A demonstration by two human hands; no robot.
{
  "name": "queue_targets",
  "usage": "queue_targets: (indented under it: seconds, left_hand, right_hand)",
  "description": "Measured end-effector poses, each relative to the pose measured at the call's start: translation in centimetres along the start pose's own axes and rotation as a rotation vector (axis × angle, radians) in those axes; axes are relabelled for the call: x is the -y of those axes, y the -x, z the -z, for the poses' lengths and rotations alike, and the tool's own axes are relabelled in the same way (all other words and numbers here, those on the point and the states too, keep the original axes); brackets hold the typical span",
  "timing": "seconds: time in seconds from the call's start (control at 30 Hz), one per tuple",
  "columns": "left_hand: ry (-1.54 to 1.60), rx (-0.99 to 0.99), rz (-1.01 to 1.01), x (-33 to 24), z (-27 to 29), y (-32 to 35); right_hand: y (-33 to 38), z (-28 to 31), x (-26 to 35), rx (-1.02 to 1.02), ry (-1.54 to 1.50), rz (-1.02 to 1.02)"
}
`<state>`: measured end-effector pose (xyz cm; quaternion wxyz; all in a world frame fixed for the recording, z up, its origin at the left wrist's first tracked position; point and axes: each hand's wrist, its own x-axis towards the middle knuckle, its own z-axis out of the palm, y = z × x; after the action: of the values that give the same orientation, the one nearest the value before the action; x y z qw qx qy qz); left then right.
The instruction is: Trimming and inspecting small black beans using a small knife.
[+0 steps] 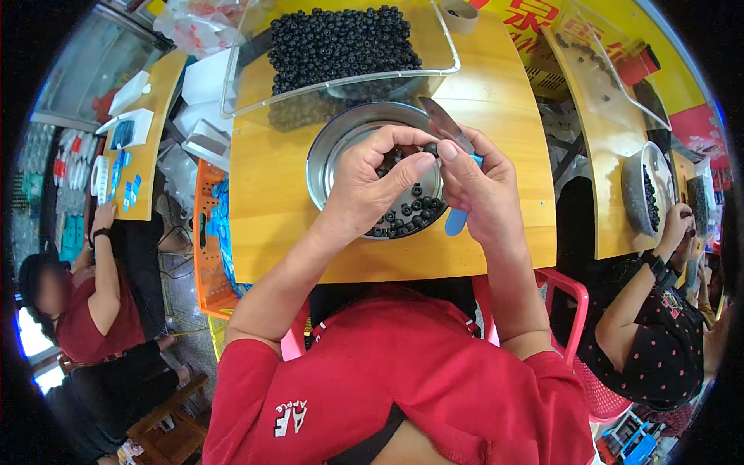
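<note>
My right hand (487,186) is closed around a knife with a blue handle (457,222); its blade (444,122) points up and away to the left. My left hand (370,177) is curled, with several small black round plastic parts (380,170) in its palm. Between the two hands' fingertips sits one black part (431,148), close to my right thumb. Both hands are over a round metal bowl (316,159), whose near right side holds more black ring-like parts (407,218). My fingers hide part of the bowl's inside.
Beyond the bowl, a clear plastic bin (360,80) holds a heap of black parts (341,46). A tape roll (459,15) lies at the far right of the wooden table (504,101). An orange crate (209,232) stands left. People work at tables on both sides.
</note>
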<state>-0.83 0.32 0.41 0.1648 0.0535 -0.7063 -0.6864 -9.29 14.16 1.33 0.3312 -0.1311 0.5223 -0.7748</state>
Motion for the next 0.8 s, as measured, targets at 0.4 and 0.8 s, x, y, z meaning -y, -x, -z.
queue_targets:
  seconds: [0.4, 0.8]
  left_hand:
    - [0.193, 0.073, 0.03, 0.8, 0.4, 0.2]
    - [0.206, 0.026, 0.109, 0.1, 1.0, -0.1]
  right_hand:
    - [0.0, 0.3, 0.1, 0.107, -0.12, -0.113]
    - [1.1, -0.2, 0.6, 0.158, 0.267, 0.152]
